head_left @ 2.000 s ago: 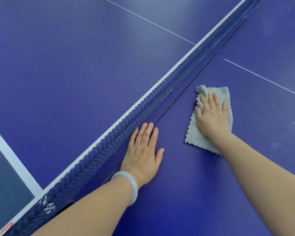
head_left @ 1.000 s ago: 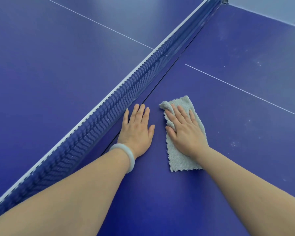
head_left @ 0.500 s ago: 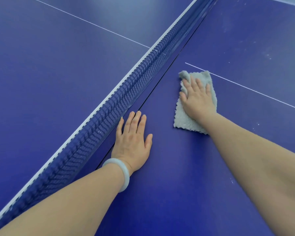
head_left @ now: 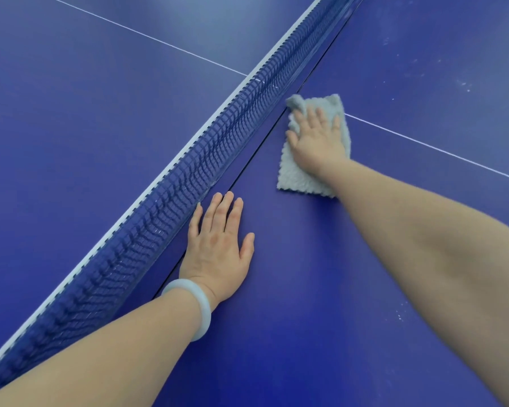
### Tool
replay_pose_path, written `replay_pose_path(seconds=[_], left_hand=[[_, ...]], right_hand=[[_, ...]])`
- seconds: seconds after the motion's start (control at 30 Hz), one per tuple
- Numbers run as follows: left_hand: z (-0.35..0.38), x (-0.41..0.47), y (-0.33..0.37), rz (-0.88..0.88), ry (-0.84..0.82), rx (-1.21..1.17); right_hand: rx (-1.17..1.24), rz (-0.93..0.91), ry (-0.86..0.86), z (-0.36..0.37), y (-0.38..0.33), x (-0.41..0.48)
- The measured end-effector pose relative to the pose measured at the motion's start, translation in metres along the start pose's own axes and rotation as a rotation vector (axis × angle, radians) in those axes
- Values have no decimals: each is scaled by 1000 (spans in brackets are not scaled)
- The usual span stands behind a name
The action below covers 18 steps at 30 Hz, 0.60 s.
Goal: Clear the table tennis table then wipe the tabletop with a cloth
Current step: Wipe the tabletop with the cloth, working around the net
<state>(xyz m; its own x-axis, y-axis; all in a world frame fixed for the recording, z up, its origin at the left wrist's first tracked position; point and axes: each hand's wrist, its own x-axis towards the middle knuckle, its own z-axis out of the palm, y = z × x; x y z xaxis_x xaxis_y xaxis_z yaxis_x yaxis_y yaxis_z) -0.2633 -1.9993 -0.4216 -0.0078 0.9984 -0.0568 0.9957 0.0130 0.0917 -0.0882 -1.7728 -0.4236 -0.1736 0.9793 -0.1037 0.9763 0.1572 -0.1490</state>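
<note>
The cloth [head_left: 303,174] lay flat on the table [head_left: 321,289] just beside the net [head_left: 188,183]; the right hand [head_left: 316,141] pressed it with spread fingers; the left hand [head_left: 218,245] rested open nearby; even pressure and overlapping strokes toward the white specks [head_left: 465,85] would likely serve best.

1. A deep blue table tennis table [head_left: 71,148] fills the whole view, edge to edge.
2. Its net [head_left: 206,160], blue mesh under a white top band, runs diagonally from the lower left corner to the top right.
3. A dark seam [head_left: 256,152] follows the net's right side.
4. A thin white line [head_left: 147,36] crosses the left half; a second white line [head_left: 423,143] crosses the right (both reach the net).
5. Soft light leaves a paler sheen along the top edge.
6. Pale specks [head_left: 465,85] dot the upper right surface.
</note>
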Motion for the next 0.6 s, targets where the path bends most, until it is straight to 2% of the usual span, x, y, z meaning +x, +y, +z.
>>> replay_pose_path(seconds=[0.13, 0.23, 0.3, 0.4, 0.47, 0.53, 0.6], left_hand=[[0, 1, 0, 3, -3, 2], [1, 0, -2, 4, 2, -6], [1, 0, -2, 1, 7, -10], [0, 0, 0, 0, 11, -9], [0, 0, 0, 2, 9, -12], [0, 1, 0, -1, 10, -9], [1, 1, 0, -1, 14, -4]], right_hand=[[64, 407, 30, -9, 54, -12], [75, 592, 36, -5, 52, -57], [40, 543, 57, 8, 28, -88], [10, 276, 63, 21, -3, -101], [8, 151, 30, 14, 5, -85], [-9, 153, 20, 4, 35, -62], [-10, 311, 10, -7, 71, -49]])
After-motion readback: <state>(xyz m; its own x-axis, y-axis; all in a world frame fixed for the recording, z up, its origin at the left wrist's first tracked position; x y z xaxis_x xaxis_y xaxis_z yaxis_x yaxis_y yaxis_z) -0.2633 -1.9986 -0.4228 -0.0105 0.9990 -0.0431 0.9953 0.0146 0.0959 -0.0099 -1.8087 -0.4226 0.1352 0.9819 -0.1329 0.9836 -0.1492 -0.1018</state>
